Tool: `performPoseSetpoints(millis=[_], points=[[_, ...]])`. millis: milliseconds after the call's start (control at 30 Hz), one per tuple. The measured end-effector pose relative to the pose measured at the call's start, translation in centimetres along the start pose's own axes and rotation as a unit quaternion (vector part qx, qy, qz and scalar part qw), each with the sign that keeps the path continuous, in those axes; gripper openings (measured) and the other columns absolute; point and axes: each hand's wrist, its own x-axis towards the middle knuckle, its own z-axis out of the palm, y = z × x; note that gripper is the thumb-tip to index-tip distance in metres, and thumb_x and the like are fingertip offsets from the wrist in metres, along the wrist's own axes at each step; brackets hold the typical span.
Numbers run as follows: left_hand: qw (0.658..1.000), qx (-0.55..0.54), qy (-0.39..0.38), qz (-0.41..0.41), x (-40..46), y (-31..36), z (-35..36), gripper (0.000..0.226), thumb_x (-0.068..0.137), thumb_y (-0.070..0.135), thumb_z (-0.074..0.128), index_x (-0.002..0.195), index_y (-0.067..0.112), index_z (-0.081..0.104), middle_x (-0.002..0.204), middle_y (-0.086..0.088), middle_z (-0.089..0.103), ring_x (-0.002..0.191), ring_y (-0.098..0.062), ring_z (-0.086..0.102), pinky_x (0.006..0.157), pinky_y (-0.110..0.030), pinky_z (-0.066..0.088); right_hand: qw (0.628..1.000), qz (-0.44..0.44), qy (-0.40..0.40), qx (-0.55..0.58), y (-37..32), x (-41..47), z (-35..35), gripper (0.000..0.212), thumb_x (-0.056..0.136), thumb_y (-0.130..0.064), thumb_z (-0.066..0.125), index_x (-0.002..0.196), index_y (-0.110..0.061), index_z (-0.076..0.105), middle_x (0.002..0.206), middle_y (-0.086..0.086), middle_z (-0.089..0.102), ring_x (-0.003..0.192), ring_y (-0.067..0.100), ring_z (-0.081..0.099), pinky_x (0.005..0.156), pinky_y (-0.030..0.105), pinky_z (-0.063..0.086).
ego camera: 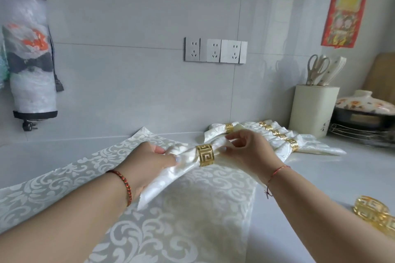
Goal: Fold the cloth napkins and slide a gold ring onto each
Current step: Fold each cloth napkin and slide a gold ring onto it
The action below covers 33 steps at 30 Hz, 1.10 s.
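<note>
Above the flat white damask cloth (192, 209) on the pale counter (320, 177), my left hand (147, 162) grips the folded cream napkin (168, 175) left of its gold fretwork ring (205, 155). My right hand (250, 149) pinches the fanned end beside the ring. Ringed napkins (277, 136) lie behind; spare gold rings (376, 215) sit right.
</note>
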Motion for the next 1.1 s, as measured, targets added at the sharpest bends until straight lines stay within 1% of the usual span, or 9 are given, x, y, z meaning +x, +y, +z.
performPoseSetpoints(millis=[133, 300, 400, 467, 567, 700, 867, 1000, 1100], points=[[1.000, 0.019, -0.001, 0.022, 4.1, 1.5, 3.6, 0.017, 0.077, 0.019, 0.077, 0.083, 0.013, 0.062, 0.084, -0.002, 0.064, 0.083, -0.017, 0.059, 0.076, -0.027, 0.043, 0.997, 0.017, -0.010, -0.072, 1.4, 3.8, -2.2, 0.022, 0.083, -0.024, 0.068, 0.105, -0.020, 0.071, 0.087, -0.003, 0.070, 0.079, 0.007, 0.061, 0.065, 0.015, 0.042], [0.999, 0.037, 0.008, 0.011, 9.9, 2.0, 8.6, 0.039, 0.076, 0.026, 0.076, 0.107, 0.019, 0.053, 0.104, -0.001, 0.061, 0.100, -0.021, 0.060, 0.088, -0.030, 0.048, 0.988, 0.061, -0.023, -0.142, 4.6, 9.9, -3.3, 0.028, 0.088, -0.007, 0.058, 0.112, -0.013, 0.070, 0.112, 0.011, 0.068, 0.105, 0.025, 0.062, 0.080, 0.024, 0.043], [0.999, 0.038, 0.016, 0.015, 13.9, 2.6, 11.0, 0.042, 0.078, 0.027, 0.071, 0.115, 0.019, 0.051, 0.108, -0.002, 0.060, 0.103, -0.022, 0.059, 0.086, -0.029, 0.047, 0.986, 0.078, -0.018, -0.149, 6.1, 14.4, -3.3, 0.028, 0.088, -0.010, 0.059, 0.114, -0.017, 0.068, 0.111, 0.011, 0.068, 0.094, 0.022, 0.060, 0.075, 0.021, 0.039], [0.999, 0.033, 0.031, 0.027, 16.4, 3.4, 11.8, 0.037, 0.079, 0.026, 0.070, 0.110, 0.019, 0.052, 0.104, -0.001, 0.059, 0.099, -0.022, 0.059, 0.085, -0.028, 0.046, 0.982, 0.062, -0.001, -0.178, 6.5, 17.3, -3.2, 0.027, 0.089, -0.015, 0.059, 0.115, -0.020, 0.068, 0.108, 0.009, 0.069, 0.090, 0.019, 0.059, 0.073, 0.019, 0.037], [0.997, 0.030, 0.055, 0.041, 19.9, 4.3, 13.1, 0.031, 0.081, 0.025, 0.068, 0.105, 0.023, 0.049, 0.091, 0.004, 0.054, 0.092, -0.022, 0.055, 0.081, -0.025, 0.043, 0.982, 0.059, 0.006, -0.181, 7.0, 21.2, -2.9, 0.032, 0.089, -0.008, 0.054, 0.116, -0.019, 0.067, 0.112, 0.008, 0.068, 0.095, 0.021, 0.060, 0.075, 0.019, 0.038], [0.997, 0.030, 0.061, 0.031, 23.2, 3.8, 15.3, 0.033, 0.083, 0.024, 0.066, 0.112, 0.021, 0.052, 0.097, 0.001, 0.054, 0.097, -0.025, 0.058, 0.083, -0.026, 0.045, 0.975, 0.065, 0.009, -0.211, 8.5, 24.4, -2.1, 0.036, 0.091, -0.004, 0.048, 0.120, -0.017, 0.065, 0.121, 0.008, 0.064, 0.108, 0.025, 0.059, 0.077, 0.019, 0.035], [0.997, 0.040, 0.063, 0.008, 25.3, 1.9, 18.3, 0.024, 0.086, 0.027, 0.063, 0.100, 0.025, 0.044, 0.094, 0.003, 0.050, 0.087, -0.020, 0.050, 0.077, -0.023, 0.038, 0.948, 0.095, -0.021, -0.302, 10.9, 25.6, -1.0, 0.038, 0.094, -0.004, 0.043, 0.128, -0.013, 0.059, 0.127, 0.008, 0.059, 0.116, 0.025, 0.055, 0.088, 0.023, 0.040], [0.997, 0.045, 0.061, 0.000, 26.2, 0.5, 19.8, 0.020, 0.089, 0.026, 0.057, 0.103, 0.020, 0.043, 0.103, 0.000, 0.056, 0.089, -0.023, 0.051, 0.076, -0.026, 0.038, 0.936, 0.125, -0.045, -0.327, 12.4, 26.1, -0.2, 0.038, 0.094, -0.004, 0.043, 0.129, -0.010, 0.057, 0.131, 0.010, 0.057, 0.120, 0.027, 0.054, 0.100, 0.027, 0.041], [0.996, 0.075, 0.056, -0.004, 26.5, -0.4, 20.4, 0.028, 0.090, 0.024, 0.055, 0.116, 0.017, 0.047, 0.116, -0.006, 0.059, 0.101, -0.027, 0.057, 0.078, -0.026, 0.038, 0.917, 0.125, -0.061, -0.374, 13.2, 26.3, 0.5, 0.035, 0.093, -0.005, 0.046, 0.123, -0.011, 0.061, 0.126, 0.009, 0.060, 0.115, 0.026, 0.056, 0.094, 0.025, 0.042]])
